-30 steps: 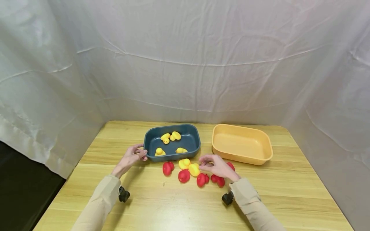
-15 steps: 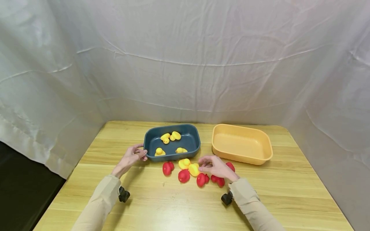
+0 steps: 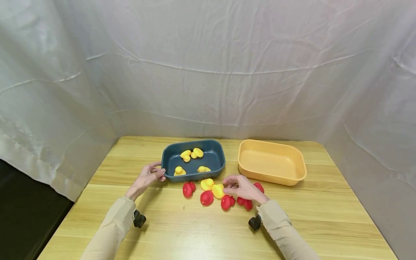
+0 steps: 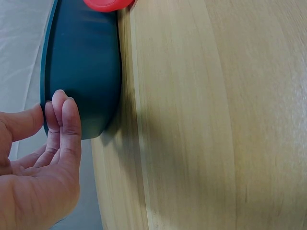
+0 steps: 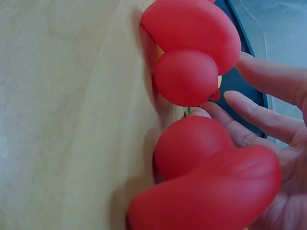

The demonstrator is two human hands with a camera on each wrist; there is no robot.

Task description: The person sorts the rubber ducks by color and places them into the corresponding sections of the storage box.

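My left hand (image 3: 150, 176) pinches the near left corner of a dark blue plastic bin (image 3: 192, 177), thumb on the rim and fingers against the outer wall in the left wrist view. Several yellow rubber ducks (image 3: 198, 152) lie in the bin. Before it sit two more yellow ducks (image 3: 218, 191) and several red rubber ducks (image 3: 206, 198). My right hand (image 3: 242, 187) hovers beside the nearer yellow duck, thumb and fingers spread apart. Its thumb tip is close to that duck; contact cannot be told. In the right wrist view, red ducks (image 5: 206, 187) partly hide the fingers.
A yellow-orange bin (image 3: 272, 162) stands at the back right with nothing in it. The wooden table (image 3: 195, 231) reaches back to a pale curtain (image 3: 227, 72), which also hangs at both sides.
My right hand has shifted very slightly to the left beside the yellow duck. The left hand, bins and ducks stay where they were.
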